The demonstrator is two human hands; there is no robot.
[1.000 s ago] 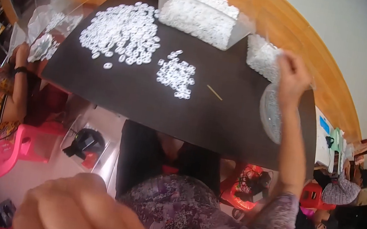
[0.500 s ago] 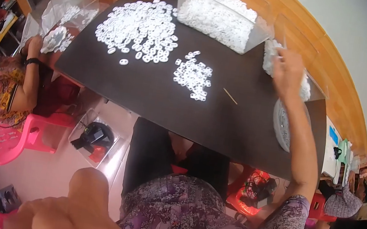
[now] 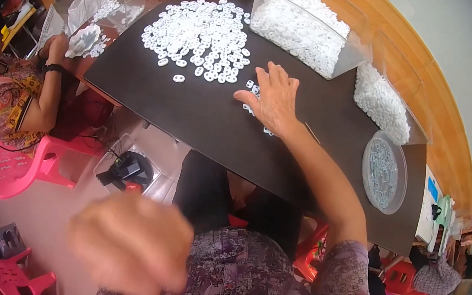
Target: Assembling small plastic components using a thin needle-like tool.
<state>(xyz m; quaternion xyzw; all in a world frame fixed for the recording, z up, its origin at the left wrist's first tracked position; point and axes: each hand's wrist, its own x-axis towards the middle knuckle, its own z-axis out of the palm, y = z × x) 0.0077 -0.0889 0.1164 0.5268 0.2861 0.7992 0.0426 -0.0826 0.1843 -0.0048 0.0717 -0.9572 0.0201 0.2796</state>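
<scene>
Over the small white pieces point(image 3: 255, 89), my right hand point(image 3: 276, 100), fingers wide, palm hidden; left hand point(image 3: 133, 245) blurry, grip unclear.

The oval pieces point(image 3: 201, 35) are white with paired dark spots, the bench point(image 3: 192, 110) dark brown, the chairs point(image 3: 41, 161) hot pink, the wearer's shirt point(image 3: 237, 263) mottled purple-grey, and the clear dish's point(image 3: 402, 173) fine contents point(image 3: 381, 175) (apparently, being so small) bluish-grey.

Indoor light was bright; the left hand point(image 3: 133, 242) was heavily blurred at seven o'clock, and wood panelling point(image 3: 442, 96) bowed at two (fisheye black swallowed the corners).
</scene>
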